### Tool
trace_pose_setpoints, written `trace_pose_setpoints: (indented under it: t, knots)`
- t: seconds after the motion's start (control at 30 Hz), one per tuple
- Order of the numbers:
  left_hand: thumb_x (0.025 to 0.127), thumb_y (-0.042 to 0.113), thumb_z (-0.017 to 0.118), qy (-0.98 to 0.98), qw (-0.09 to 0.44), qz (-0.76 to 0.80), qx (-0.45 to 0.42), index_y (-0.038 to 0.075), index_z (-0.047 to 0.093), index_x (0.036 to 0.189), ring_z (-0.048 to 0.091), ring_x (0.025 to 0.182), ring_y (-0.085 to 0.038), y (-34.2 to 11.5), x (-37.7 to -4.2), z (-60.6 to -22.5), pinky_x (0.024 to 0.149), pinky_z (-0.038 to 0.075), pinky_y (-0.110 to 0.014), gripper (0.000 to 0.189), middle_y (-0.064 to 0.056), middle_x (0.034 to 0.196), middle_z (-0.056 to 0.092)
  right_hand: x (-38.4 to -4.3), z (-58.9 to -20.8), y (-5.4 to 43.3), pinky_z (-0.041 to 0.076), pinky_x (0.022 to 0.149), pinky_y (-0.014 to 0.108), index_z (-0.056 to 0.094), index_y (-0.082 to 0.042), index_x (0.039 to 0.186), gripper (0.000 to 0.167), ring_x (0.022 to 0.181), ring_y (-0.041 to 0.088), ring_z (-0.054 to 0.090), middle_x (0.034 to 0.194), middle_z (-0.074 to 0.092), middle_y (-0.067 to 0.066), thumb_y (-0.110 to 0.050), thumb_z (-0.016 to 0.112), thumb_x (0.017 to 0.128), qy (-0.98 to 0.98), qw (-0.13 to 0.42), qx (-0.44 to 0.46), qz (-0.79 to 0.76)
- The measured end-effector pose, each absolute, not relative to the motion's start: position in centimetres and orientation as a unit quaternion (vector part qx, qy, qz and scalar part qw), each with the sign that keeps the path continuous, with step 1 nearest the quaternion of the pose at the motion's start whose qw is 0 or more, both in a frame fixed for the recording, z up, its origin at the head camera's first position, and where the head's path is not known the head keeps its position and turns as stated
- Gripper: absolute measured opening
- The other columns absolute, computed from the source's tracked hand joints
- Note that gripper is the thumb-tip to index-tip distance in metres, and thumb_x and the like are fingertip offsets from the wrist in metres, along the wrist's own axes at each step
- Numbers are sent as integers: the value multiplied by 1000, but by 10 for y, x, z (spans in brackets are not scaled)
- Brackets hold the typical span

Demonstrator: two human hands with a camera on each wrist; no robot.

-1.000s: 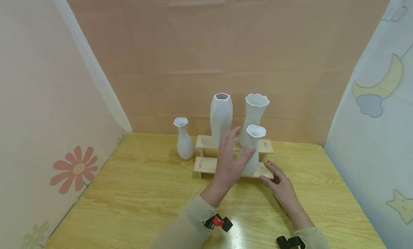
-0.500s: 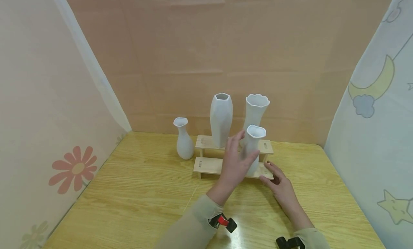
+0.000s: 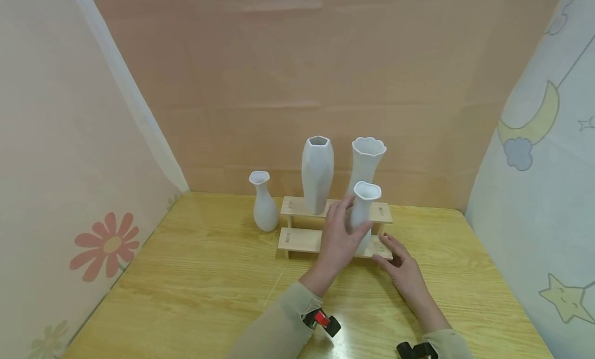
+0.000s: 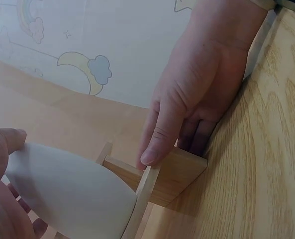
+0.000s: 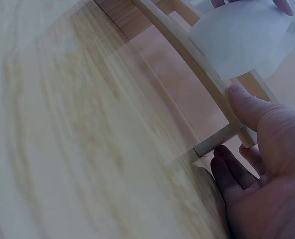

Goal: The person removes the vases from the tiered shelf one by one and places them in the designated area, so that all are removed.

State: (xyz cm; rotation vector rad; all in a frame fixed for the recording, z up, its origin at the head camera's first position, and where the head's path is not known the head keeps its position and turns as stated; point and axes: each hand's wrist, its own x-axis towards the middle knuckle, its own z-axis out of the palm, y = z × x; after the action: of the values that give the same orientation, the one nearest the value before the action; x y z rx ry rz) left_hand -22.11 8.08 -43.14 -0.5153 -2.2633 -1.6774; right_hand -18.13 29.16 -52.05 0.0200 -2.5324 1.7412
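A small white vase (image 3: 362,214) with a wavy rim stands upright on the lower step of a two-tier wooden stand (image 3: 302,239). My left hand (image 3: 338,237) grips this vase from its left side; the left wrist view has the thumb and fingers on opposite sides of the white body (image 4: 72,191). At the stand's right end, my right hand (image 3: 405,272) holds the lower step, its thumb on the board's edge and its other fingers around the end, as the right wrist view also shows. On the upper step are a faceted white vase (image 3: 318,175) and a scalloped-rim white vase (image 3: 364,162).
Left of the stand, another small white vase (image 3: 266,209) stands directly on the wood-grain table (image 3: 186,276). A plain tan backdrop (image 3: 279,80) rises behind. Printed cloth panels border the left (image 3: 93,142) and right (image 3: 520,204) sides.
My left hand has moved right and closed around the small vase on the lower step. The right hand stays at the stand's end, and the vases keep their places.
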Motion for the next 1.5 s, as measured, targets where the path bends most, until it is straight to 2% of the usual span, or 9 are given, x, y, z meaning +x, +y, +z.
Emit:
trace_pose_setpoints:
  t: [0.17, 0.27, 0.57, 0.83, 1.0, 1.33, 1.5]
  knots:
    - [101, 23, 85, -788, 138, -570, -185, 19, 56, 158, 56, 136, -19, 81, -222, -434, 108, 53, -56, 64, -3, 149, 59, -182, -522, 292, 41, 98, 3, 44, -17, 171, 76, 165, 43, 21, 182, 19, 14, -41, 76, 106, -825, 31, 5, 564]
    - [103, 23, 83, -791, 136, -566, -188, 17, 56, 158, 56, 136, -19, 81, -222, -435, 109, 53, -56, 62, -4, 149, 59, -182, -522, 292, 41, 97, 3, 43, -17, 171, 77, 165, 43, 21, 182, 19, 14, -41, 77, 106, -824, 29, 2, 565]
    - [105, 26, 81, -798, 134, -555, -194, 14, 57, 157, 58, 133, -22, 80, -221, -435, 105, 56, -54, 58, -6, 148, 60, -182, -521, 291, 50, 96, 9, 45, -15, 170, 75, 164, 43, 25, 182, 19, 15, -39, 77, 106, -819, 32, 5, 573]
    - [105, 25, 81, -799, 141, -550, -198, 11, 59, 155, 60, 132, -24, 80, -222, -435, 103, 58, -52, 57, -8, 147, 61, -183, -522, 292, 45, 96, 5, 44, -16, 170, 76, 165, 43, 22, 182, 19, 15, -40, 77, 106, -825, 32, 2, 565]
    - [105, 25, 81, -800, 146, -547, -199, 11, 60, 155, 60, 131, -24, 80, -222, -435, 103, 58, -52, 56, -8, 147, 61, -183, -523, 292, 49, 96, 8, 43, -15, 171, 76, 164, 43, 24, 182, 18, 15, -38, 77, 106, -820, 29, 7, 572]
    - [103, 25, 83, -796, 175, -540, -210, 8, 63, 152, 64, 127, -25, 78, -221, -434, 101, 60, -49, 55, -9, 143, 64, -182, -523, 292, 44, 97, 5, 44, -16, 170, 76, 165, 43, 23, 182, 20, 15, -40, 77, 106, -823, 33, 4, 567]
    - [102, 25, 84, -792, 183, -544, -208, 7, 64, 150, 66, 125, -25, 77, -219, -432, 100, 61, -48, 55, -10, 139, 66, -183, -523, 292, 47, 97, 7, 46, -16, 169, 74, 165, 42, 24, 182, 21, 13, -39, 77, 106, -821, 35, 4, 570]
